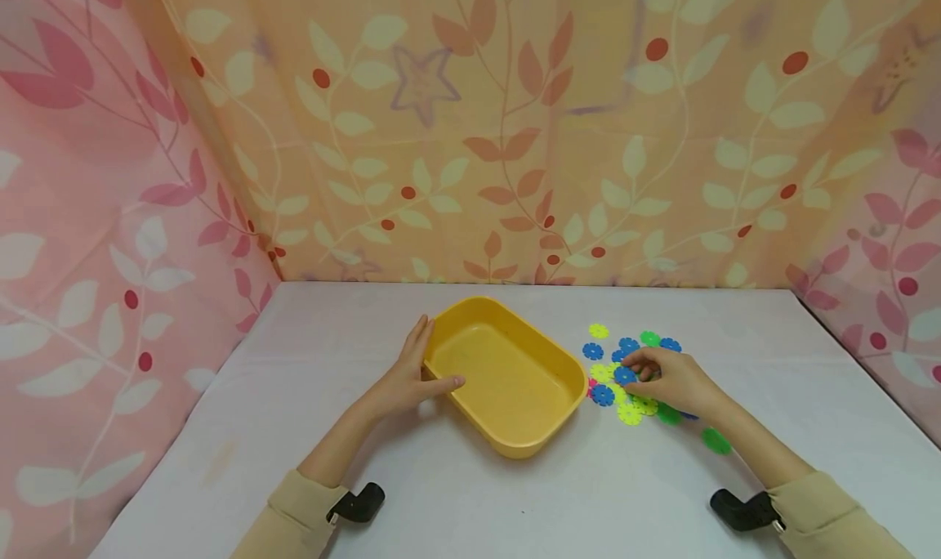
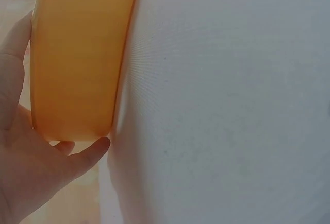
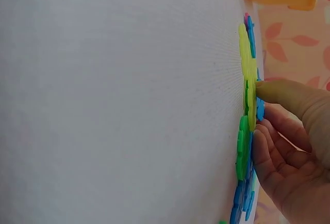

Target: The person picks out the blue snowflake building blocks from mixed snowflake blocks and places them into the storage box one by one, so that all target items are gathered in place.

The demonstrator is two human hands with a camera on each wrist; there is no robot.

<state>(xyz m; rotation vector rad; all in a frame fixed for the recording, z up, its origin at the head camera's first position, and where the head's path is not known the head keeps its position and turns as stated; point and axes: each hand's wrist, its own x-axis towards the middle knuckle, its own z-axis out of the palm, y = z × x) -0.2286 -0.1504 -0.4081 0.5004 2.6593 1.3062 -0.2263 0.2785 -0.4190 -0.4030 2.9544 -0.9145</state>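
Observation:
A yellow plastic basin (image 1: 507, 371) stands at an angle on the white table. My left hand (image 1: 412, 375) grips its left end, thumb over the rim and the other fingers along the outer wall. In the left wrist view the left hand (image 2: 41, 167) lies against the basin's side (image 2: 82, 59). To the right of the basin, my right hand (image 1: 680, 379) reaches into a spread of flower-shaped plastic discs (image 1: 630, 414). Its thumb and fingers pinch a blue disc (image 1: 624, 376). The right wrist view shows this hand (image 3: 294, 147) close against the overlapping discs (image 3: 242, 147).
Yellow, green, blue and pink discs lie flat, some overlapping. One green disc (image 1: 715, 441) lies apart, under the right forearm. Flowered cloth (image 1: 515, 134) hangs behind the table (image 1: 470, 510) and at both sides. A black device sits at each wrist.

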